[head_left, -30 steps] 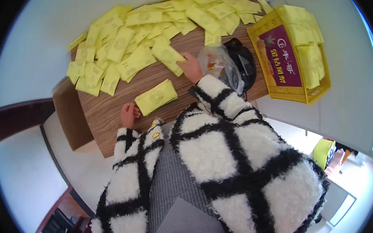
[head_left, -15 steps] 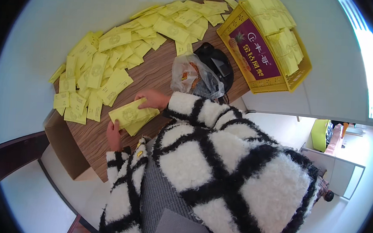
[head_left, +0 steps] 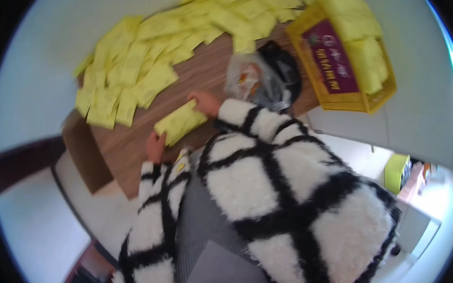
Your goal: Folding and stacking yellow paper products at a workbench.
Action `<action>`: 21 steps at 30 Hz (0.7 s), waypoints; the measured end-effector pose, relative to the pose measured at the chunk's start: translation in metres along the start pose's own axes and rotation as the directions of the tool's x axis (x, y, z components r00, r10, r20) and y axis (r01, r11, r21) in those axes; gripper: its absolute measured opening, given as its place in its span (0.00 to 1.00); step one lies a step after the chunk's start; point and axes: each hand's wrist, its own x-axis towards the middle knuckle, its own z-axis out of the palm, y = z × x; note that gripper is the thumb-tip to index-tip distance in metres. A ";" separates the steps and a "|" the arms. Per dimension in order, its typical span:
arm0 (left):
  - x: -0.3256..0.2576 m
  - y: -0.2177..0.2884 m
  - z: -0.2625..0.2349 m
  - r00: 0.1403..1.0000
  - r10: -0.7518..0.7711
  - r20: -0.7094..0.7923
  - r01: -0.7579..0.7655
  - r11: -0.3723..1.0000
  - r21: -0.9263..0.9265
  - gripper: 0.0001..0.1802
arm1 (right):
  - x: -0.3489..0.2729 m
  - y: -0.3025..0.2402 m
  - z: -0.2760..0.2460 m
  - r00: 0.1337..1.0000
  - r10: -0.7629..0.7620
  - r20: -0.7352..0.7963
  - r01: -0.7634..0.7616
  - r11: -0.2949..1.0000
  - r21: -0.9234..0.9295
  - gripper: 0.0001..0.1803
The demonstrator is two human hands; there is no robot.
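Near the table's front edge I hold a small stack of yellow paper slips (head_left: 180,122) between both hands. My left hand (head_left: 155,146) grips its lower-left end, thumb on top. At the upper-right end, the fingers of my right hand (head_left: 205,104) are closed on it. The slips lie nearly flush with each other; blur hides their print. Beyond them, a large heap of loose yellow slips (head_left: 138,58) spreads along the far and left side of the brown wooden table (head_left: 200,70).
Right of the heap sit a clear plastic bag (head_left: 241,77) with something orange-brown inside and a black device (head_left: 285,67). A yellow plastic crate (head_left: 376,104) with a purple panel holds bundled yellow slips. A cardboard box (head_left: 88,154) stands at the table's left end.
The slips in my hands were fanned out and are now drawn into a neater stack. My view has shifted, so the scene sits farther right, and the picture is blurred.
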 end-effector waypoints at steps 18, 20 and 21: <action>-0.031 -0.057 -0.068 0.989 -0.146 0.012 0.147 0.984 -0.101 0.18 | -0.008 -0.043 0.079 0.988 0.151 0.038 -0.155 0.975 0.157 0.20; -0.031 -0.055 -0.072 0.992 -0.128 0.021 0.129 0.990 -0.062 0.18 | -0.007 -0.043 0.079 0.988 0.153 0.035 -0.157 0.970 0.186 0.19; -0.032 -0.053 -0.074 0.993 -0.116 0.033 0.117 0.993 -0.026 0.19 | -0.008 -0.043 0.080 0.987 0.159 0.037 -0.163 0.963 0.214 0.17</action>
